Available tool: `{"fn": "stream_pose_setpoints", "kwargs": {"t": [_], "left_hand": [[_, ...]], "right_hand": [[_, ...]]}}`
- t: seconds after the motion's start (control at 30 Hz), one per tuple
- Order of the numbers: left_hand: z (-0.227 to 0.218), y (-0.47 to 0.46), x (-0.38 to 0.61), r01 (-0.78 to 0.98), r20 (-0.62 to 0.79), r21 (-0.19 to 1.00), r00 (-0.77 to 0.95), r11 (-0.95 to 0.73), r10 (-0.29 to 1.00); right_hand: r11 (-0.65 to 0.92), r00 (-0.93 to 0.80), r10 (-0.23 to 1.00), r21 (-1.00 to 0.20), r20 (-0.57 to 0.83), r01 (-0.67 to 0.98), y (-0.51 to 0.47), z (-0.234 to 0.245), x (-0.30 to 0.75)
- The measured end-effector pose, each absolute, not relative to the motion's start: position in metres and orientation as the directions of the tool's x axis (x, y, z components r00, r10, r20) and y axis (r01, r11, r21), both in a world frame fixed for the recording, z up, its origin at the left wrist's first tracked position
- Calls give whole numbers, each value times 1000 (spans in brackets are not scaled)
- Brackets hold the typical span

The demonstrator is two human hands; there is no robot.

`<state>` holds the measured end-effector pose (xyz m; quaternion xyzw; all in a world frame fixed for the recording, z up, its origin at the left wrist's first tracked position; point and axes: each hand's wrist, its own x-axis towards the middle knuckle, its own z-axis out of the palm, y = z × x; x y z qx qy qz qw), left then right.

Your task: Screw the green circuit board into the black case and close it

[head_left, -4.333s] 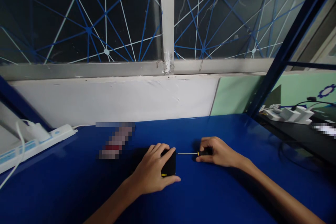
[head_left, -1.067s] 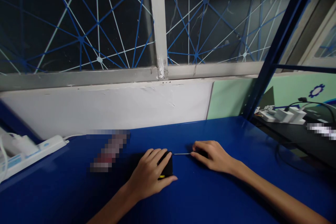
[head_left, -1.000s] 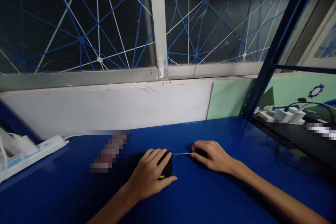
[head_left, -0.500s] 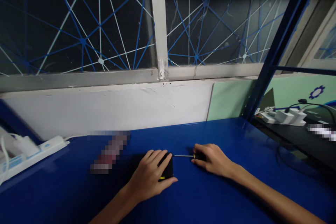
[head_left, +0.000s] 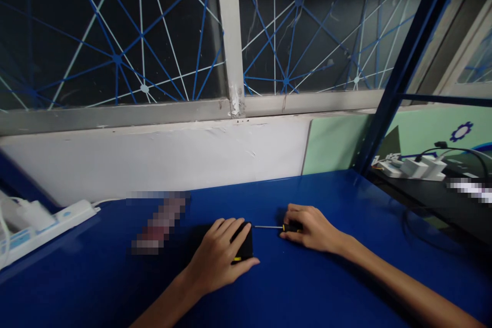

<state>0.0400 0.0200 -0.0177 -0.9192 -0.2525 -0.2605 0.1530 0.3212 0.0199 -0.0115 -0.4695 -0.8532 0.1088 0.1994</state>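
My left hand lies over a small black box with a yellow mark, fingers wrapped round it and pressing it to the blue table. My right hand pinches the black-and-yellow handle of a thin screwdriver. The metal shaft lies level and points left, its tip at the right side of the box.
A white power strip with a plug lies at the far left against the white wall. A blurred reddish object lies left of my left hand. White adapters and black cables sit on a dark surface beyond the blue post at the right.
Since the oldest frame my right hand has brought the screwdriver leftward until its tip reaches the box. Over the last second both hands have hardly moved.
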Motion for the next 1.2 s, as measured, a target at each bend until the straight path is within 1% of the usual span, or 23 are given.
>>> {"fn": "stream_pose_setpoints", "kwargs": {"t": [0.17,0.37,0.6,0.8,1.03,1.2], "left_hand": [[-17,20,41,546,547,-154,741,-824,389],[-18,20,41,548,536,-153,745,-823,397],[-18,19,41,553,538,-143,740,-821,405],[-19,19,40,552,528,-143,744,-821,409],[-19,21,41,551,520,-147,749,-822,409],[-19,20,40,551,518,-147,750,-821,411]], "right_hand": [[527,-472,850,-402,234,749,17,-11,318],[559,-501,829,-376,248,739,13,-7,316],[567,-509,824,-401,250,720,16,-9,319],[551,-497,834,-340,239,762,20,-14,320],[539,-482,842,-366,240,759,14,-11,318],[567,-497,823,-381,273,730,13,-7,317]]}}
